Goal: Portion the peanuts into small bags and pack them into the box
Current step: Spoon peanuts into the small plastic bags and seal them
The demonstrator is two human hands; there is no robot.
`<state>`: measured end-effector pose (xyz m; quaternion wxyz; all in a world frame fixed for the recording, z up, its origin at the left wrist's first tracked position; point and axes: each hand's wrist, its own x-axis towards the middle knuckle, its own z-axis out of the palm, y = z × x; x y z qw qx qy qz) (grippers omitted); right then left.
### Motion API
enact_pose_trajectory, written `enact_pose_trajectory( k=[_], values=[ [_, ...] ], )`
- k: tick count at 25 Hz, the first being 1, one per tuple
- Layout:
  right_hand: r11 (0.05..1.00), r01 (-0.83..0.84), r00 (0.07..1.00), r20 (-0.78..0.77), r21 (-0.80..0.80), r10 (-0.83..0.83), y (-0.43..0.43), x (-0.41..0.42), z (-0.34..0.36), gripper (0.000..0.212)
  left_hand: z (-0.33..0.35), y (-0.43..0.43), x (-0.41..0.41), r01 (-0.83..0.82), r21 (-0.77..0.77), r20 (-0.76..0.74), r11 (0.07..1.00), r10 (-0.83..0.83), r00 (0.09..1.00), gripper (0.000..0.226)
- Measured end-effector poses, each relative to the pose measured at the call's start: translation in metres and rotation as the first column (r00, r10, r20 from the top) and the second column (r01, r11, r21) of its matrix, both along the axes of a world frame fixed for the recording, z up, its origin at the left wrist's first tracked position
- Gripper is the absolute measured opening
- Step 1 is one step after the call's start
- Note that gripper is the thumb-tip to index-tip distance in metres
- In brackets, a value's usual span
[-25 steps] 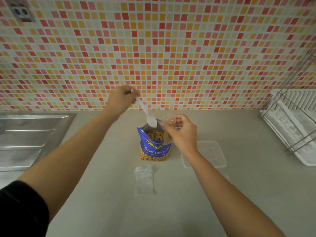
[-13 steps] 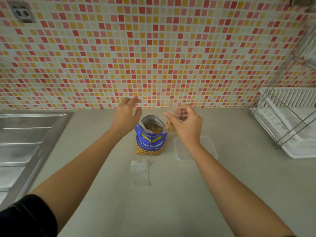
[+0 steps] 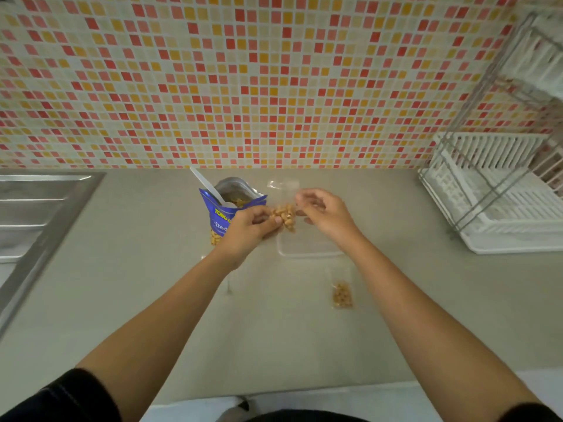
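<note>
both arms reach forward, hands nearly meeting. the left hand pinches the lower side of a small clear bag of peanuts; the right hand pinches its upper edge. the blue peanut pack stands just left of the left hand, the clear box just beneath both.

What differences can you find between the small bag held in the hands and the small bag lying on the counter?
The held small bag hangs upright between the left hand and right hand; the counter bag lies flat, untouched. The held small bag is beside the blue peanut packet; the counter bag lies nearer the person, past the clear box. Both are clear and hold peanuts.
</note>
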<state>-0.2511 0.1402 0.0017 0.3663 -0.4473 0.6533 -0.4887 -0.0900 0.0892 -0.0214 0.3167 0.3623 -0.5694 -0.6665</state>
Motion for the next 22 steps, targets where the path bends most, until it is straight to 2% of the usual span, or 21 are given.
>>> enact_pose_trajectory(
  k=[3, 6, 7, 10, 13, 16, 19, 22],
  values=[
    [0.995, -0.082, 0.996, -0.01, 0.064, 0.083, 0.026, -0.014, -0.021, 0.017, -0.014, 0.02, -0.014, 0.006, 0.078, 0.038, 0.997, -0.009, 0.999, 0.015],
    [0.996, -0.017, 0.997, 0.071, 0.086, 0.01, 0.049, -0.02, -0.054, 0.007, -0.043, 0.047, -0.024, -0.008, 0.107, 0.106, 0.994, -0.004, 0.994, 0.016],
    [0.995, 0.026, 0.998, 0.051, 0.097, -0.031, 0.056, -0.02, -0.068, 0.005, -0.057, 0.056, -0.025, -0.019, 0.095, 0.141, 0.995, 0.006, 0.99, 0.017],
    [0.984, 0.124, 0.983, -0.149, 0.125, -0.105, 0.081, -0.016, -0.108, 0.01, -0.092, 0.083, -0.028, -0.075, 0.094, 0.229, 0.993, 0.052, 0.972, 0.006],
    [0.963, 0.209, 0.944, -0.294, 0.172, -0.152, 0.096, -0.014, -0.134, 0.014, -0.111, 0.104, -0.038, -0.196, 0.198, 0.29, 0.961, 0.134, 0.948, 0.024],
    [0.946, 0.25, 0.904, -0.4, 0.206, -0.152, 0.095, -0.014, -0.143, 0.013, -0.121, 0.111, -0.043, -0.211, 0.042, 0.442, 0.977, 0.172, 0.881, 0.029],
    [0.937, 0.262, 0.863, -0.492, 0.231, -0.12, 0.092, -0.017, -0.152, 0.014, -0.128, 0.114, -0.048, -0.116, -0.164, 0.543, 0.98, 0.188, 0.818, 0.031],
    [0.935, 0.263, 0.853, -0.51, 0.236, -0.111, 0.09, -0.017, -0.158, 0.014, -0.133, 0.113, -0.051, 0.001, -0.327, 0.599, 0.945, 0.206, 0.774, 0.029]
  ],
)
